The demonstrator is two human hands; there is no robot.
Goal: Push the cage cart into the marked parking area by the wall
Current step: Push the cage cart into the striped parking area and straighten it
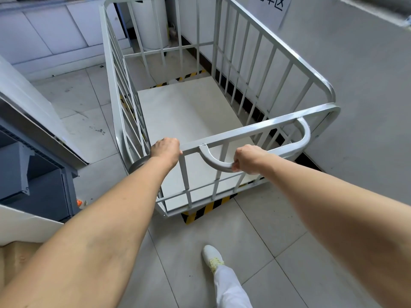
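Left hand (165,150) clenched on top rail, right hand (246,160) gripping curved handle (213,162) of empty cage cart (191,112), standing over striped floor tape (206,207) beside wall (355,85); parking near done, next a short straightening push.

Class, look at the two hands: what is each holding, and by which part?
Both hold the cage cart. The left hand grips its top rail; the right hand grips the curved handle.
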